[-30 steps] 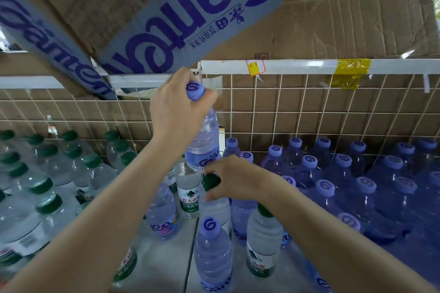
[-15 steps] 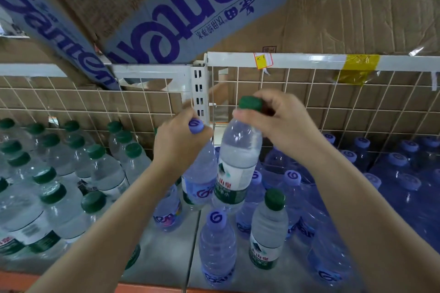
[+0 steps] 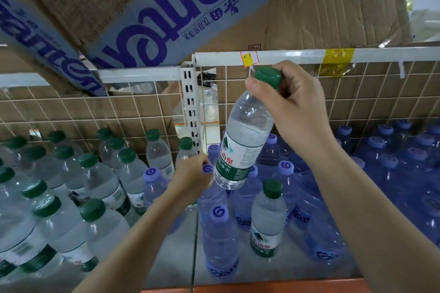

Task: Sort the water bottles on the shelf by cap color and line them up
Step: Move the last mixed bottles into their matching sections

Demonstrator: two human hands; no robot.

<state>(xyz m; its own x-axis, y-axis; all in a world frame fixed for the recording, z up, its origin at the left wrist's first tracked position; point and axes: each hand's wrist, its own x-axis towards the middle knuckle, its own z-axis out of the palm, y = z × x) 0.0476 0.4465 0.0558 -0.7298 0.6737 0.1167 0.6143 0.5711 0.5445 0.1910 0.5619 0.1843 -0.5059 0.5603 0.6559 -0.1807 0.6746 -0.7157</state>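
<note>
My right hand [image 3: 294, 112] grips a clear bottle with a green cap [image 3: 242, 147] by its neck and holds it tilted in the air above the middle of the shelf. Lower down, my left hand [image 3: 190, 176] grips the purple cap [image 3: 207, 168] of a blue-tinted bottle that stands among the middle bottles; its body is mostly hidden behind the lifted bottle. Several green-capped bottles [image 3: 90, 181] fill the left side. Purple-capped bottles [image 3: 390, 162] fill the right side. One green-capped bottle [image 3: 267, 219] and one purple-capped bottle [image 3: 220, 235] stand at the front middle.
A white wire grid backed with cardboard [image 3: 357, 102] closes the rear of the shelf. A white upright post [image 3: 190, 107] divides the bays. Printed cardboard boxes [image 3: 166, 19] hang overhead. An orange shelf edge [image 3: 273, 286] runs along the front, with bare shelf floor [image 3: 171, 261] beside it.
My right hand has raised the green-capped bottle higher and tilted it. My left hand has lowered the purple-capped bottle down among the middle bottles. The view has shifted slightly left.
</note>
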